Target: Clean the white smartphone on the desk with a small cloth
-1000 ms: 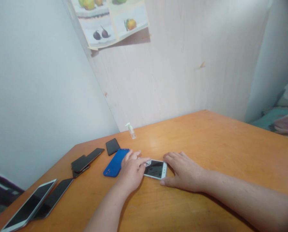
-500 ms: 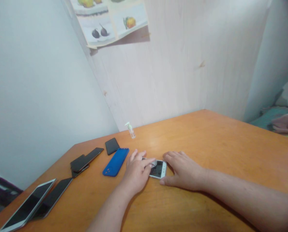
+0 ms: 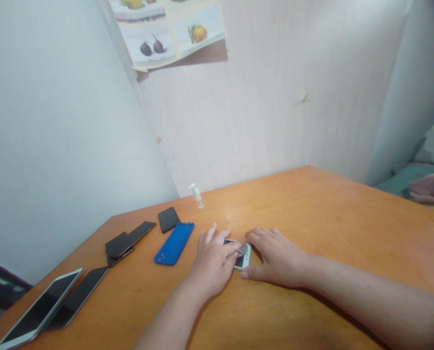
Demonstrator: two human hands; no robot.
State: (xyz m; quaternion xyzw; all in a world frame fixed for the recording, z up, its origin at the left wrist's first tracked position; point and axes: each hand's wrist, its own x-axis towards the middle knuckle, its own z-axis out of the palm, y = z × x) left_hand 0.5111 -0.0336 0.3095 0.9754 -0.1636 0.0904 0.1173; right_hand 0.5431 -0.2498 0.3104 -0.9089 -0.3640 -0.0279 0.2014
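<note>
– How do the hands stand?
– Left hand [image 3: 215, 265]: index finger and thumb pinch a crumpled pale wad [image 3: 243, 250] against the screen, other fingers spread. Wad's material: can't tell from here. Right hand [image 3: 278, 257]: thumb at the near edge, fingers at the far edge, clasping the end of the white phone [image 3: 241, 261].

– Why that clasp?
– To steady it, I judge; a loose phone could slide under the wad's pressure.

– And the phone?
– Flat on the wooden table [image 3: 311, 218], between the hands, face up. White border, dark screen; left hand hides much of it.

– Farther out?
– Blue case [image 3: 175, 244] left of the left hand, perhaps laid aside for working room. Beyond, a black phone [image 3: 168, 219] and an upright pump bottle [image 3: 198, 198]. Far left, a white-framed tablet [image 3: 40, 308] overlaps a dark device [image 3: 80, 297].
</note>
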